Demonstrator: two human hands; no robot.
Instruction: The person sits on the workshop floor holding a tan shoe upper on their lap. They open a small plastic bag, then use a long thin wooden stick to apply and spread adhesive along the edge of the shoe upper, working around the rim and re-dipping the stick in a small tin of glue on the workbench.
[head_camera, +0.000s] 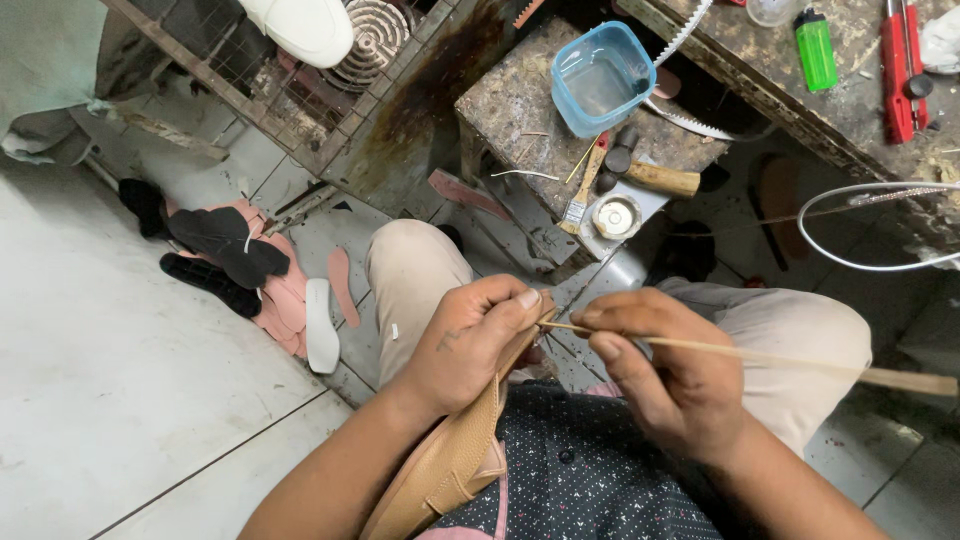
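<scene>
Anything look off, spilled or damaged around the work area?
Yes. A dark stain runs down the panel beside the small stand, like an old spill. Sole cutouts lie scattered on the floor. The left hand grips a tan shoe upper; the right hand holds a thin stick.

The left hand (480, 345) and right hand (665, 375) meet over the lap, the tan leather shoe upper (445, 465) under the left and a thin wooden stick (760, 355) running rightward from the right. Beyond the knees stands a worn stone block (520, 110) carrying a blue plastic tub (603, 77), with a wooden-handled brush (583, 190) and a wooden-handled hammer (655, 175) just before it. Pink and black sole cut-outs (240, 270) lie on the floor to the left.
</scene>
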